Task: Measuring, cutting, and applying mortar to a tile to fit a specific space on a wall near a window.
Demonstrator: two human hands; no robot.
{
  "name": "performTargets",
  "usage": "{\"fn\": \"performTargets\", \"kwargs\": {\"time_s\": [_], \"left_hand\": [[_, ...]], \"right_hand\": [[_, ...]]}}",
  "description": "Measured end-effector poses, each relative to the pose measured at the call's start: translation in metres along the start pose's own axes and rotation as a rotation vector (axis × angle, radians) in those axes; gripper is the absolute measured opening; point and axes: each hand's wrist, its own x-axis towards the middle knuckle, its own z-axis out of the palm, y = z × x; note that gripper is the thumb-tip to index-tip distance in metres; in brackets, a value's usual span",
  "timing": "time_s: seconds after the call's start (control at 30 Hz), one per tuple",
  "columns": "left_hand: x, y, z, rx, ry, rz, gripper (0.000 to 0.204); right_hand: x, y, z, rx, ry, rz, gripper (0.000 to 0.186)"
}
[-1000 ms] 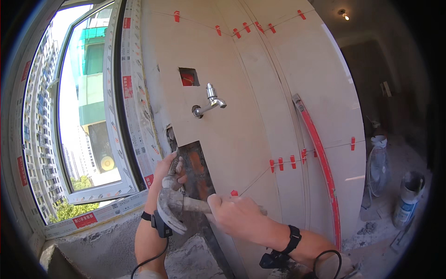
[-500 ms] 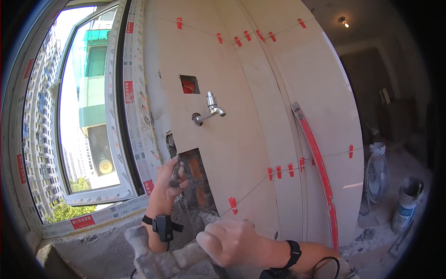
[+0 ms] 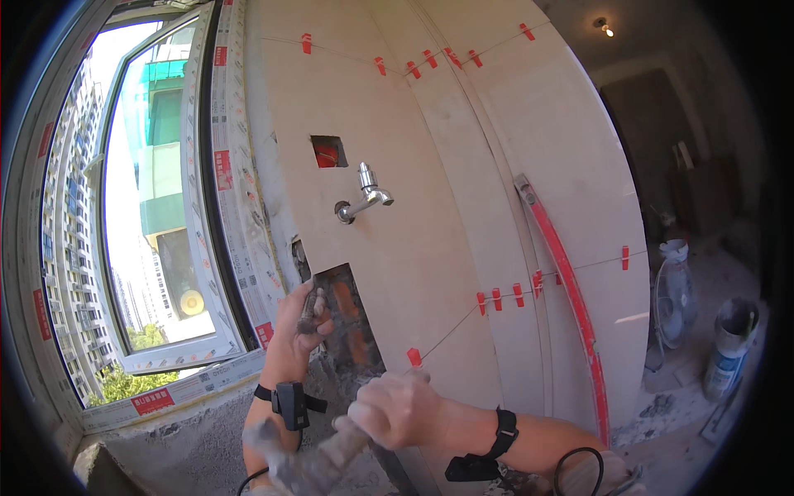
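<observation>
The worker's left hand [image 3: 296,321] grips a rod-shaped tool [image 3: 308,312] beside the wall recess [image 3: 349,310]; the right hand [image 3: 399,410] grips a hammer [image 3: 318,465], its head blurred.

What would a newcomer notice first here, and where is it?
Probably the bright open window at left and the long red bar against the pale wall, right of centre, with the shiny tap between them. Lower down, the right hand grips a blurred hammer, while the left hand holds a rod beside the large dark opening.
</observation>
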Motion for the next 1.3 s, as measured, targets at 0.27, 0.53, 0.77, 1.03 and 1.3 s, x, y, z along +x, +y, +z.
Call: {"fn": "performTargets", "kwargs": {"time_s": [0.27, 0.53, 0.77, 1.03, 1.3], "left_hand": [[-0.002, -0.005, -0.007, -0.027, 0.041, -0.03, 0.034], [0.002, -0.008, -0.002, 0.037, -0.051, -0.004, 0.025], [-0.001, -0.012, 0.004, -0.012, 0.098, -0.013, 0.035], [-0.002, -0.012, 0.001, 0.018, 0.067, 0.0, 0.031], [0.007, -0.016, -0.02, 0.151, 0.061, 0.061, 0.032]], "right_hand": [[0.037, -0.045, -0.016, -0.077, -0.138, 0.13, 0.02], [-0.001, -0.011, -0.021, -0.409, -0.627, 0.542, 0.024], [-0.006, 0.023, -0.008, -0.214, -0.349, 0.352, 0.018], [0.007, -0.026, -0.017, -0.245, -0.121, 0.159, 0.02], [-0.03, 0.004, -0.029, -0.346, -0.521, 0.525, 0.01]]}}
